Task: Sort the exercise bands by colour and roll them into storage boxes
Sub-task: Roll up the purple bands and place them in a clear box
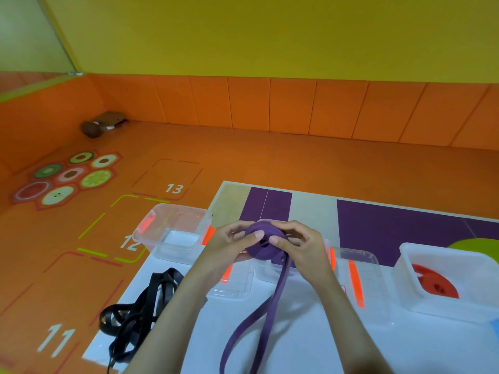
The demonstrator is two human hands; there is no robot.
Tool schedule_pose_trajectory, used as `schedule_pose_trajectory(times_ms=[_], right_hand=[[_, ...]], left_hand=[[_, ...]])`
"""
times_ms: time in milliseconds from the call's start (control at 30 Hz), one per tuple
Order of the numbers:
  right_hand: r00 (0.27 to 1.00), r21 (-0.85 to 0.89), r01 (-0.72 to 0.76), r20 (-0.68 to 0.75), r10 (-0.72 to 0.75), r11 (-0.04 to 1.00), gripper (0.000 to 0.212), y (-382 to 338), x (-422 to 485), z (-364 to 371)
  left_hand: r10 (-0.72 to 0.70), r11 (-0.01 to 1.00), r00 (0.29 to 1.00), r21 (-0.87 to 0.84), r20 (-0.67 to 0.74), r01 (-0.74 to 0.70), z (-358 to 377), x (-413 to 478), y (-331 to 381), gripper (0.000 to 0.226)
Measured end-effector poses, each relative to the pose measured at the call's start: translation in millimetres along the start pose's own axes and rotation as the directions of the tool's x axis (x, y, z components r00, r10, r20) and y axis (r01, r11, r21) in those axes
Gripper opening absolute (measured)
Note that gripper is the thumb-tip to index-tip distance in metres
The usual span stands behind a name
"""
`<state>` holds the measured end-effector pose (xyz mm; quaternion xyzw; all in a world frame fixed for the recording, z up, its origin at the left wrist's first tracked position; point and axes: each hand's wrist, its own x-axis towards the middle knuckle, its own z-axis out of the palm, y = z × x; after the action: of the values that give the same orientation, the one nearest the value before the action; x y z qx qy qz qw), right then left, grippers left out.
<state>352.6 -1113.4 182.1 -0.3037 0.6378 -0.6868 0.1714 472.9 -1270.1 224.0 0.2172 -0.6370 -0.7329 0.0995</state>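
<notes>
Now, both hands are up over the middle of the table [302, 344], winding the purple band [263, 245] into a tight coil. The left hand [229, 245] has its grip wrapped round the roll's side, fingers curled behind it. Its thumb lies across the face, I'd say to stop the layers springing loose. The right hand [302, 247] mirrors it, thumb on the face and fingers curled round the back. So both grips are closed on the coil, with nothing else in either. The unrolled tail [259, 319] drops away in a slack double strand toward the near edge, which should let it feed freely.

The coil hangs just above a clear box that the hands mostly hide. That is probably its home, though that's my guess.

The sorting shows around it. On the right, a red band [434, 286] sits coiled in the white box [442, 252]. On the left, the black bands [137, 311] lie in a loose tangle on the table, not yet rolled. Beyond them, another clear box [186, 210] with orange latches waits at the table's far-left corner.

As for writing, I can read no brand or label on the bands or boxes. The orange floor carries white painted numbers: 11 [58, 340], 12 [131, 242] and 13 [174, 188].
</notes>
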Motion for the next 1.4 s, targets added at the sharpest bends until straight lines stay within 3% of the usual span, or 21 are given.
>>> schedule_pose_trajectory(times_ms=[100,200,300,400,500,633,767,867,1033,1133,1300,1400], right_hand=[[0.99,-0.08,-0.032,0.132,0.043,0.996,0.029,0.0,0.4,-4.6],[0.99,-0.062,-0.039,0.135,0.047,0.997,0.033,-2.8,-2.0,-2.2],[0.997,0.019,-0.052,0.05,0.051,0.998,0.038,-3.2,-5.7,3.2],[0.999,0.041,-0.039,-0.023,0.04,0.998,0.032,-1.3,-8.5,5.1],[1.0,0.01,-0.018,-0.009,0.018,1.0,0.024,-5.4,-6.6,-1.0],[0.995,-0.053,-0.008,0.1,0.013,0.999,0.024,-17.0,1.3,-8.9],[0.985,-0.109,-0.031,0.166,0.049,0.994,0.023,-18.6,3.4,-10.3],[0.984,-0.124,-0.014,0.174,0.036,0.992,0.027,-15.6,-3.0,-7.1],[0.999,0.03,-0.005,-0.036,0.006,1.0,0.023,-7.0,-13.5,0.3],[0.999,-0.005,0.013,0.046,-0.012,1.0,0.016,-5.5,-9.4,-6.7],[0.952,-0.094,-0.047,0.296,0.073,0.994,0.013,-14.2,-3.3,-5.2],[0.972,-0.129,-0.039,0.224,0.068,0.991,0.023,-11.8,-4.1,3.3]], left_hand=[[0.026,0.972,0.999,0.234,0.037,-0.034,-12.0,2.0,9.6,0.023],[0.022,0.977,0.999,0.213,0.037,-0.029,-16.2,3.7,16.5,0.02],[0.069,0.986,0.998,0.154,0.001,-0.068,-12.2,0.4,18.0,0.017],[0.109,0.988,0.993,0.114,-0.036,-0.105,-4.3,-3.1,10.0,0.02],[0.128,0.974,0.992,0.191,0.0,-0.125,-5.4,-3.2,1.6,0.024],[0.027,0.945,0.988,0.32,0.152,-0.075,-14.6,-0.4,11.5,0.023],[-0.102,0.931,0.971,0.366,0.218,0.016,-19.2,5.8,24.8,0.02],[-0.09,0.949,0.976,0.313,0.197,0.024,-25.4,7.0,25.9,0.017],[-0.038,0.993,0.997,0.116,0.073,0.029,-26.0,0.5,8.6,0.022],[-0.054,0.986,0.992,0.16,0.117,0.035,-29.4,-4.4,7.1,0.023],[-0.156,0.909,0.955,0.415,0.253,0.038,-31.5,-4.5,19.0,0.027],[-0.138,0.929,0.969,0.365,0.203,0.056,-34.6,0.0,16.9,0.026]])
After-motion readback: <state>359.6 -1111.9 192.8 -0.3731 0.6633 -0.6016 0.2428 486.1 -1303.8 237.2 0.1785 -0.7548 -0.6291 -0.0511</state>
